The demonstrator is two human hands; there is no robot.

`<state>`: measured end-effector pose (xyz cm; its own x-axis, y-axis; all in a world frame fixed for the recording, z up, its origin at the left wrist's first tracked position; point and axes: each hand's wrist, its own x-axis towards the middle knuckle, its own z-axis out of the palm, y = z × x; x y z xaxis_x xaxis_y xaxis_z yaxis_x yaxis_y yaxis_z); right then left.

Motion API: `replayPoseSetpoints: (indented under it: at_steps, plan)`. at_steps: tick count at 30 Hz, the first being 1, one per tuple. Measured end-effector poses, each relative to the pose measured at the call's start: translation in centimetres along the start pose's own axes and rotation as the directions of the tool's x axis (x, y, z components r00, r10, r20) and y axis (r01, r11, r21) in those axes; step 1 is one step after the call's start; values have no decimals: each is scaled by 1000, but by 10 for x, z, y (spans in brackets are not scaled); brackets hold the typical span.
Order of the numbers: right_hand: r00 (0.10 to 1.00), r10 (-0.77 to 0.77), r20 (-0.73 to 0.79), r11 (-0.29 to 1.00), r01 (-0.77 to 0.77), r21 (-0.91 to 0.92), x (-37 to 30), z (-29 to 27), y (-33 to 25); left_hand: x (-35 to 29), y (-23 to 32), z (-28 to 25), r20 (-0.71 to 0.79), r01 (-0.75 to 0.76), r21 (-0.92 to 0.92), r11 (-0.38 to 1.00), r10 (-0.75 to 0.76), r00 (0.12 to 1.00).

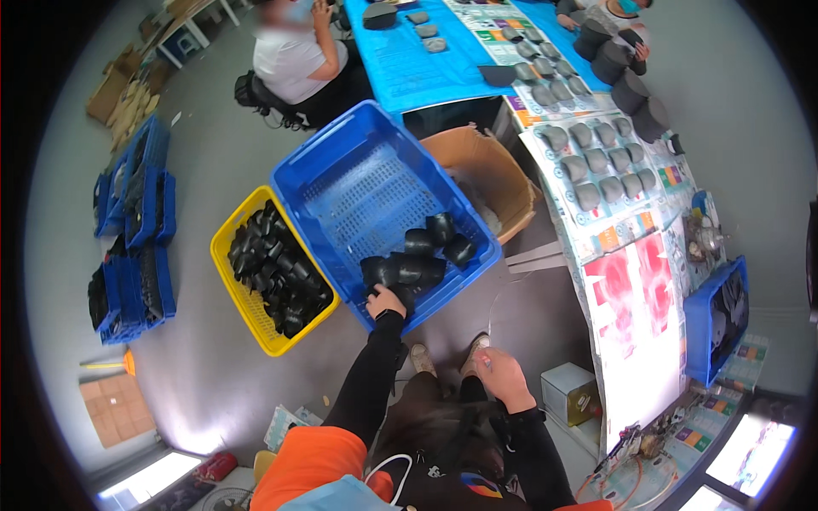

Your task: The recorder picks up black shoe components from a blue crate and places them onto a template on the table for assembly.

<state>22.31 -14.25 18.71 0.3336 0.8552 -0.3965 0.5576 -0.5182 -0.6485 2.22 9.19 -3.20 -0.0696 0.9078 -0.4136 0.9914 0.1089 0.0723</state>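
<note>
My left hand point(388, 303) reaches into the near corner of a large blue plastic crate point(285, 183), its fingers closed on a shiny black curved shell point(404, 297). Beside that shell lie several more black curved shells point(419, 242), gathered at the crate's near right end. The crate's slotted floor shows bare farther back. My right hand point(504, 380) hovers in front of my body above my shoe, away from the crate. Its fingers are curled together; whether anything small is between them is hidden.
A yellow basket point(228, 271) full of black pieces stands left of the crate, and a cardboard box point(490, 170) behind it. Rows of grey curved pieces point(594, 160) cover the right table. A blue bin point(700, 328) hangs by its edge. Two people sit around the blue-covered table point(400, 68).
</note>
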Motion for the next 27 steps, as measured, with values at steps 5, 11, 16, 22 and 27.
replayPoseSetpoints:
  at_steps: [5, 11, 16, 22, 27]
  plan:
    - [998, 21, -64, 1000, -20, 12, -11, -12, 19, -3, 13, -11, 187, 94, -95, 991, -75, 979]
    - [994, -17, -107, 1000, 18, 9, -9, -21, 13, 1, -16, -10, 68, 50, -265, 963, -33, 997]
    - [995, -29, -93, 998, 34, 53, -6, -30, 19, -16, -16, -47, -23, -33, -368, 929, 26, 999]
    - [1000, 3, -15, 905, 3, 426, 11, -56, -6, -88, -15, -128, 1, -146, -876, 460, 304, 953]
    - [991, -68, -111, 699, 127, 704, 30, -65, -2, -175, 82, -183, 131, 47, -987, 153, 608, 783]
